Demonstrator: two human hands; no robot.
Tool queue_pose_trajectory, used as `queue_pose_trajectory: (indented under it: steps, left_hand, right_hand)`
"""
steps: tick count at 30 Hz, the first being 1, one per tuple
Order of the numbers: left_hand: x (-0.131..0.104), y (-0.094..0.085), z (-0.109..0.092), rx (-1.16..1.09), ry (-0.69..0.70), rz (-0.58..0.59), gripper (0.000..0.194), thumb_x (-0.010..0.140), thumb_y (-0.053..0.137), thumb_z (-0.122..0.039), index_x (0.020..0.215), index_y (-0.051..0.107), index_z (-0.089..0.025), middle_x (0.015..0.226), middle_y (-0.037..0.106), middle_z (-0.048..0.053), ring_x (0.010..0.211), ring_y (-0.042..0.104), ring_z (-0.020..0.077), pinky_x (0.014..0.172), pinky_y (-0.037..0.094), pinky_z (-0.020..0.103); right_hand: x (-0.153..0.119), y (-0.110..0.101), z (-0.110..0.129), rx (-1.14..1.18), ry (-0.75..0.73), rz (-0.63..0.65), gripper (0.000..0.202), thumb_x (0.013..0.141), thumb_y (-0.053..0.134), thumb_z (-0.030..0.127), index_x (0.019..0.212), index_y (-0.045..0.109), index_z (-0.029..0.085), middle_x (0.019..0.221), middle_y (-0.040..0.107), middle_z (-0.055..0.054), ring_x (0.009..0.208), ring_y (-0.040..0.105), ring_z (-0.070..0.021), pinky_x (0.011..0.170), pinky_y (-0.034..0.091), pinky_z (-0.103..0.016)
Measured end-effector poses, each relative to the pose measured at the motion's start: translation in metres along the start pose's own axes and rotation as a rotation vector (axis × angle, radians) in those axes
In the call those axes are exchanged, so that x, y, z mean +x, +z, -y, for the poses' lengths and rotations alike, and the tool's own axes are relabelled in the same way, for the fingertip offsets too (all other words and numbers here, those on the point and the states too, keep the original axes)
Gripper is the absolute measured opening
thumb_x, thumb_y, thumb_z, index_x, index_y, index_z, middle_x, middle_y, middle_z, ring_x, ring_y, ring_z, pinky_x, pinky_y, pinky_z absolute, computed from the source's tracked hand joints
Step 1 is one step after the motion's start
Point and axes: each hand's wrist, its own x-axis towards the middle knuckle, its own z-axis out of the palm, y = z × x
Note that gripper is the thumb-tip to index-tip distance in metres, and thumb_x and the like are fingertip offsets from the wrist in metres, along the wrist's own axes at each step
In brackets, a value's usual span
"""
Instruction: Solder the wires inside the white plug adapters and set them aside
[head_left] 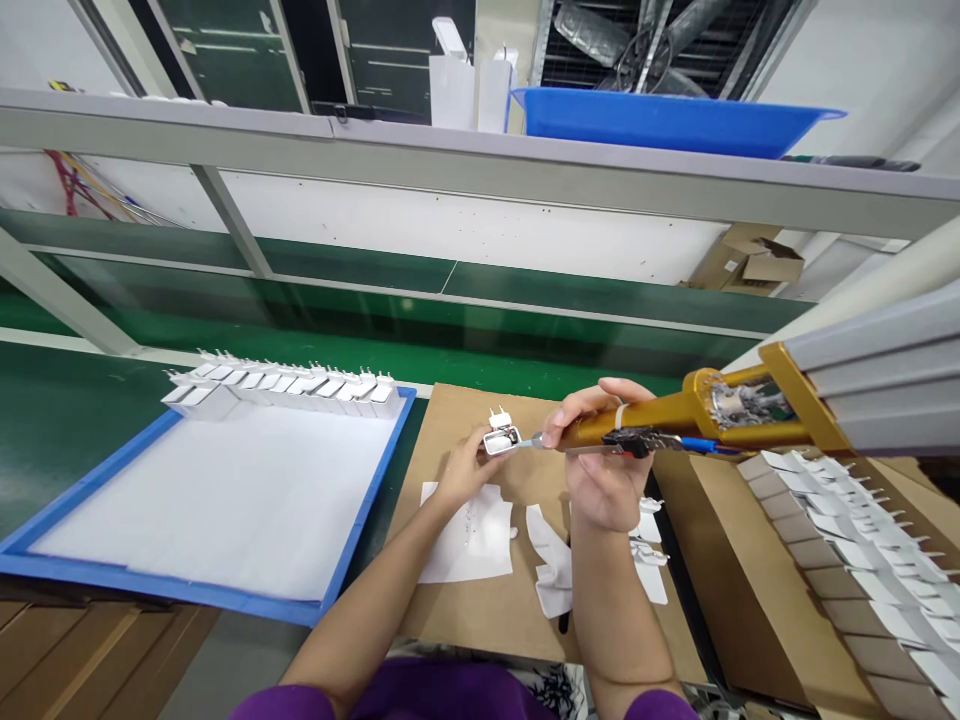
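My left hand [463, 468] pinches a small white plug adapter [495, 445], its case open toward me with the inside parts showing and its prong piece on top. In my right hand [609, 480] is a gold glue dispensing gun [626, 422] with a grey barrel running off to the right. Its pale nozzle tip [529, 441] meets the right edge of the adapter's opening; whether it touches I cannot tell. Below my hands, a speckled white sheet of paper [480, 540] and a crumpled piece of paper [551, 565] lie on a cardboard sheet [446, 410].
To the left, a blue-rimmed tray [330, 590] holds a row of white adapters [300, 388] along its far edge. A cardboard box [739, 560] with more adapters [847, 550] stands at right. Several white pieces [649, 550] lie beside my right forearm. A blue bin [667, 120] sits on the shelf.
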Motion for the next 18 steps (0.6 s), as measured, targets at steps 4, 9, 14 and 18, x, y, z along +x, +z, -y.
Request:
queue_pose_trajectory:
  steps: [4, 9, 14, 18]
  left_hand:
    - [-0.004, -0.011, -0.012, -0.078, 0.053, -0.051, 0.039, 0.078, 0.067, -0.028, 0.116, 0.06, -0.022, 0.116, 0.069, 0.006, 0.103, 0.065, 0.0245, 0.092, 0.051, 0.038]
    - [-0.009, -0.017, -0.019, -0.103, 0.124, -0.129, 0.04, 0.078, 0.065, -0.028, 0.117, 0.061, -0.024, 0.118, 0.069, 0.005, 0.112, 0.062, 0.0254, 0.099, 0.048, 0.039]
    - [-0.012, -0.019, -0.02, -0.058, 0.219, -0.172, 0.039, 0.077, 0.066, -0.03, 0.115, 0.064, -0.025, 0.115, 0.07, 0.004, 0.111, 0.063, 0.0252, 0.097, 0.05, 0.038]
    - [-0.016, -0.021, -0.024, -0.01, 0.267, -0.194, 0.037, 0.079, 0.064, -0.031, 0.116, 0.064, -0.027, 0.113, 0.07, 0.004, 0.109, 0.064, 0.0239, 0.096, 0.051, 0.036]
  right_hand:
    - [0.0, 0.0, -0.001, -0.047, -0.026, 0.005, 0.042, 0.081, 0.063, 0.036, 0.12, 0.051, 0.028, 0.083, 0.058, 0.0, 0.057, 0.053, -0.0124, 0.05, 0.049, -0.028]
    - [0.0, 0.0, -0.004, -0.155, -0.018, -0.029, 0.045, 0.08, 0.064, 0.018, 0.121, 0.049, 0.03, 0.082, 0.057, 0.002, 0.057, 0.053, -0.0104, 0.047, 0.047, -0.023]
    - [0.002, 0.0, -0.003, -0.152, -0.018, -0.033, 0.047, 0.079, 0.064, 0.014, 0.121, 0.051, 0.03, 0.082, 0.057, 0.003, 0.06, 0.054, -0.0099, 0.048, 0.048, -0.021]
    - [0.002, 0.0, -0.005, -0.103, -0.015, -0.034, 0.049, 0.078, 0.063, 0.008, 0.121, 0.053, 0.03, 0.083, 0.059, 0.003, 0.061, 0.054, -0.0086, 0.048, 0.046, -0.02]
